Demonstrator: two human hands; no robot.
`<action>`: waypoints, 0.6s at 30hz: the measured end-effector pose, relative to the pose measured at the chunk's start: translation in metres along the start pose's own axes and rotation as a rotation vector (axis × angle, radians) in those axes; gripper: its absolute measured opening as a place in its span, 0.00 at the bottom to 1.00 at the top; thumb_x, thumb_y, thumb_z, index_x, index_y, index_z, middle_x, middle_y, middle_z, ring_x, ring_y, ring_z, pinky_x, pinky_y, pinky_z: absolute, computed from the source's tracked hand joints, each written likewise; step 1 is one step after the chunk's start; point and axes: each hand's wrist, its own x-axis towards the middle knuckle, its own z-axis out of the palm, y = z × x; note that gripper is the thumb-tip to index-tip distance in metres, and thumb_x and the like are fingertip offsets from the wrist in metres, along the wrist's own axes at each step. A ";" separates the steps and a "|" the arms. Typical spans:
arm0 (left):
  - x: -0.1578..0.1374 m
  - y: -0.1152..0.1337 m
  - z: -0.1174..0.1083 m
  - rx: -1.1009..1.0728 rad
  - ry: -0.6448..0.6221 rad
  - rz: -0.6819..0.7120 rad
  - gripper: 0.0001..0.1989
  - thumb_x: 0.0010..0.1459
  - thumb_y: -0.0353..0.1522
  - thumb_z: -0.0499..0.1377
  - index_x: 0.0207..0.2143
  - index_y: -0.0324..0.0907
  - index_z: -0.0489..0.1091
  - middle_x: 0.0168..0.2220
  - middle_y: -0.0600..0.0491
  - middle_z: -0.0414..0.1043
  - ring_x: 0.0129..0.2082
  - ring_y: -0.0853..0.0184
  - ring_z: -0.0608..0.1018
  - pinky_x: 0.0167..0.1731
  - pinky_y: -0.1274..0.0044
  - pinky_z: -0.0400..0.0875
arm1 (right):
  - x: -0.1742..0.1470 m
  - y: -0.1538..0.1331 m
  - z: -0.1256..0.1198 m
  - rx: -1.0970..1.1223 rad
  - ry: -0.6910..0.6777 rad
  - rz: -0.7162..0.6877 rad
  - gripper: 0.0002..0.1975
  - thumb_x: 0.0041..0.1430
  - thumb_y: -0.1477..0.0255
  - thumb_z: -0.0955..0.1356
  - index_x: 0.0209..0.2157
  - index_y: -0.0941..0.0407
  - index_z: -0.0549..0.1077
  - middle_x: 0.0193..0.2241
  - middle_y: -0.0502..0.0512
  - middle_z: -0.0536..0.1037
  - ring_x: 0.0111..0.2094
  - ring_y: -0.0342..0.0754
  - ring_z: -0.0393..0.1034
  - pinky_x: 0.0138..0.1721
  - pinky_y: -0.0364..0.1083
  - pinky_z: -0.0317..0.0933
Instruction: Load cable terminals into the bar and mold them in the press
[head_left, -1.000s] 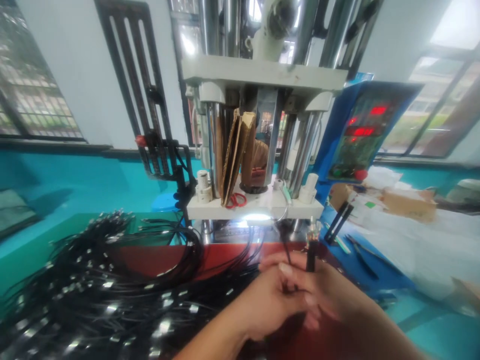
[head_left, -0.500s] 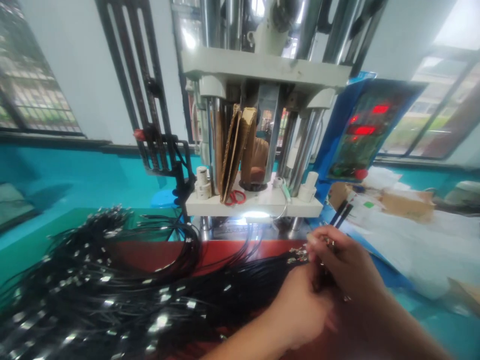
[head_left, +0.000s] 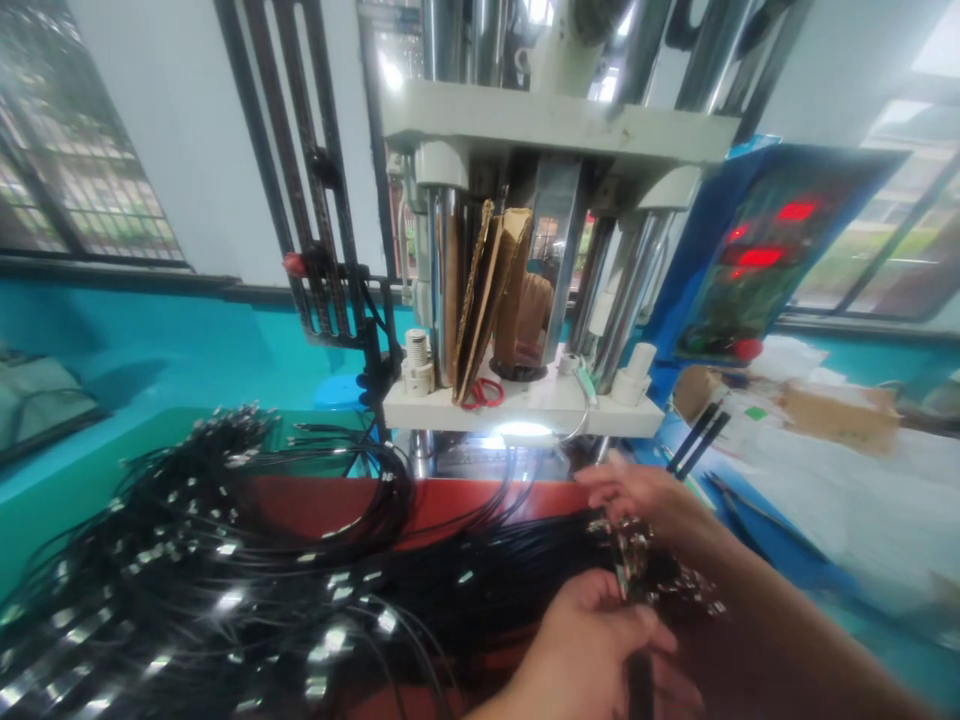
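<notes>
My left hand (head_left: 600, 640) is closed around black cable; a dark length hangs below its fingers and a thin end with a metal tip points up past the thumb. My right hand (head_left: 645, 495) is just above and beyond it, fingers stretched leftward and slightly apart over a cluster of small metal cable ends (head_left: 637, 535). Blur leaves its fingertips unclear, but nothing shows in them. A thick bundle of black cables (head_left: 495, 570) runs from these ends leftward across the red work surface (head_left: 315, 492).
A press machine (head_left: 517, 415) stands behind, with cardboard pieces (head_left: 480, 310) and red-handled scissors (head_left: 482, 393) on its plate. At right are a blue control box (head_left: 780, 260), black tweezers-like tools (head_left: 697, 440) and white plastic bags (head_left: 862, 500). A green bin (head_left: 112, 470) is at left.
My hands, close together before, are now apart: the left has moved down and toward me with cable in it, while the right has opened and shifted slightly left. The camera view has turned slightly left.
</notes>
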 end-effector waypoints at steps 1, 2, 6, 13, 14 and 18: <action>-0.003 -0.003 -0.006 -0.016 -0.026 0.004 0.19 0.45 0.36 0.63 0.35 0.41 0.59 0.28 0.51 0.71 0.18 0.65 0.75 0.18 0.74 0.68 | 0.015 0.006 0.005 -0.098 -0.046 -0.015 0.27 0.68 0.60 0.51 0.51 0.62 0.70 0.35 0.61 0.79 0.26 0.47 0.73 0.28 0.47 0.67; -0.006 -0.006 -0.011 -0.029 -0.047 0.043 0.19 0.46 0.37 0.64 0.35 0.41 0.59 0.30 0.51 0.72 0.19 0.65 0.76 0.20 0.74 0.69 | 0.031 0.011 0.010 -0.174 -0.067 -0.035 0.24 0.67 0.62 0.54 0.52 0.62 0.69 0.39 0.63 0.79 0.30 0.48 0.74 0.33 0.48 0.68; -0.010 -0.014 -0.025 -0.059 -0.113 0.197 0.18 0.50 0.37 0.64 0.36 0.41 0.58 0.29 0.54 0.70 0.22 0.67 0.77 0.23 0.76 0.70 | 0.083 0.020 0.038 -0.416 -0.078 -0.078 0.16 0.62 0.71 0.65 0.51 0.61 0.69 0.53 0.64 0.70 0.51 0.53 0.67 0.52 0.54 0.60; -0.018 0.013 -0.023 -0.217 0.073 -0.026 0.08 0.50 0.29 0.58 0.31 0.39 0.60 0.21 0.57 0.65 0.15 0.76 0.69 0.15 0.84 0.60 | 0.111 0.021 0.061 -0.743 -0.127 0.023 0.12 0.62 0.67 0.66 0.44 0.59 0.72 0.44 0.57 0.74 0.42 0.49 0.71 0.44 0.53 0.66; -0.018 0.017 -0.023 -0.235 0.092 -0.048 0.08 0.50 0.28 0.58 0.30 0.39 0.59 0.21 0.57 0.65 0.15 0.76 0.69 0.15 0.85 0.59 | 0.111 0.021 0.060 -0.771 -0.124 0.031 0.12 0.63 0.67 0.66 0.44 0.59 0.72 0.43 0.57 0.75 0.42 0.49 0.71 0.43 0.53 0.67; -0.013 0.014 -0.033 -0.073 0.032 0.175 0.11 0.51 0.30 0.60 0.34 0.40 0.60 0.23 0.56 0.68 0.18 0.70 0.72 0.19 0.77 0.69 | 0.105 0.019 0.053 -0.851 -0.109 0.002 0.11 0.63 0.67 0.66 0.43 0.59 0.72 0.41 0.55 0.75 0.40 0.48 0.72 0.41 0.52 0.68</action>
